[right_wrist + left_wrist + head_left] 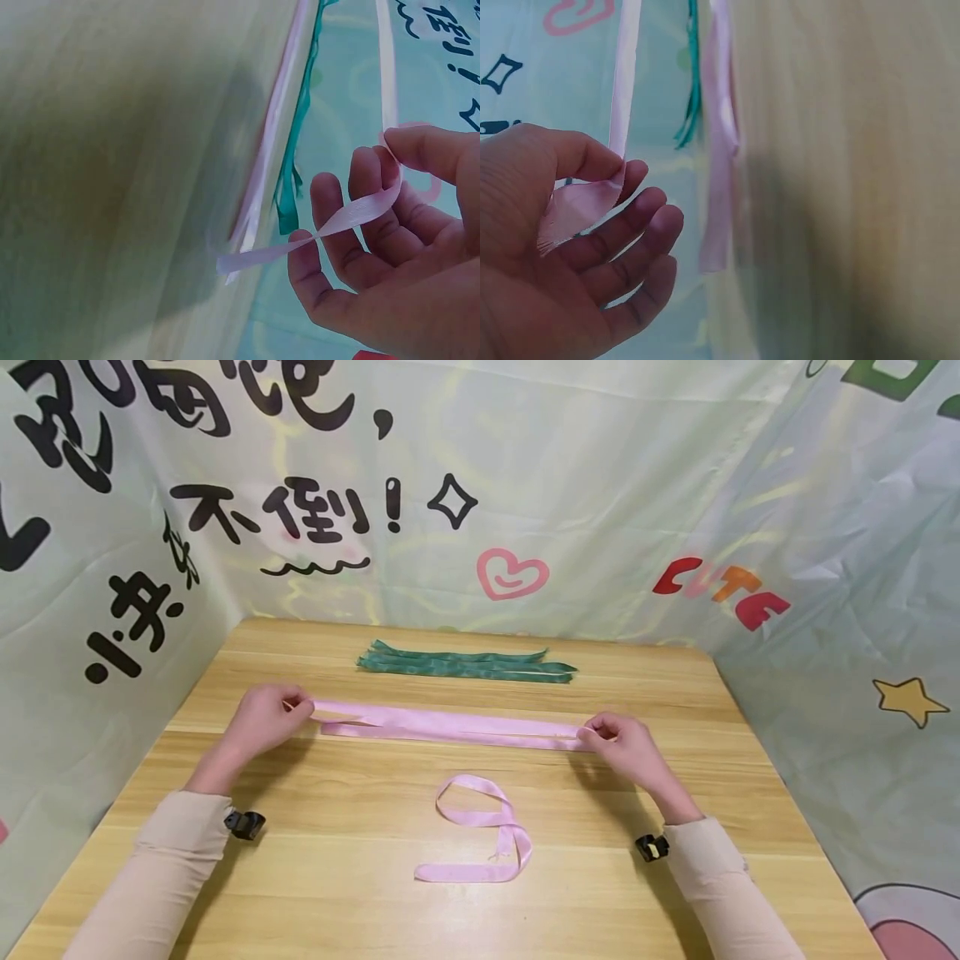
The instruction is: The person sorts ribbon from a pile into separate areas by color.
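Note:
A pink ribbon [450,720] is stretched taut from side to side above the table, one end in each hand. My left hand [272,720] pinches its left end between thumb and index finger; the left wrist view shows the ribbon's frayed tail [577,210] lying against the palm. With thumb and forefinger my right hand [622,745] pinches the other end, and a short tail [262,256] hangs past the fingers in the right wrist view. Just below the taut strip, more pink ribbon [450,737] lies lengthwise on the table. Nearer me rests a loosely curled pink ribbon [480,872].
A bundle of green ribbons [465,666] lies across the back of the wooden table [315,893]. Printed cloth [600,485] encloses the table at the back and both sides.

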Motion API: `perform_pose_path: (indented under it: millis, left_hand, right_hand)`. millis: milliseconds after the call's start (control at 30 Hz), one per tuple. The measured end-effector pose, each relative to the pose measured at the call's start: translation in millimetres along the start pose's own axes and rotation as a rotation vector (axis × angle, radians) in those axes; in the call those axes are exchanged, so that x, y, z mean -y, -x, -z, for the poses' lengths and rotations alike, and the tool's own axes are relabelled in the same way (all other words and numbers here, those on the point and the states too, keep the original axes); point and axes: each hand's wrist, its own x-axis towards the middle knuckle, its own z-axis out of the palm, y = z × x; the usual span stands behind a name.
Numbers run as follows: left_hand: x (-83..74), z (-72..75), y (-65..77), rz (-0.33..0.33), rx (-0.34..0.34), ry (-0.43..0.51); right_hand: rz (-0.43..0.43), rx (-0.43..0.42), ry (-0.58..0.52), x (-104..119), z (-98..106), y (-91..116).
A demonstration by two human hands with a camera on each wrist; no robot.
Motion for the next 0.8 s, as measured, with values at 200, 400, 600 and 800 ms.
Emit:
perform_pose_path:
  millis: [200,400,600,800]
  left_hand:
    - [9.1,-8.1,1.2,0.042,0.042,-0.011]
    - [12.8,-11.8,2.7,0.063,0.075,-0.039]
    - [15.3,-14.2,2.3,0.062,0.093,-0.085]
    - [16.8,-13.0,3.3,0.092,0.110,-0.103]
  right_hand:
    - [0.010,0.035,0.050,-4.6,-5.0,-0.7]
    - [0.002,0.067,0.064,-8.0,-6.6,0.0]
    - [0.010,0.089,0.069,-9.3,-10.2,0.0]
    - [0.009,0.110,0.085,-9.6,-12.5,-0.2]
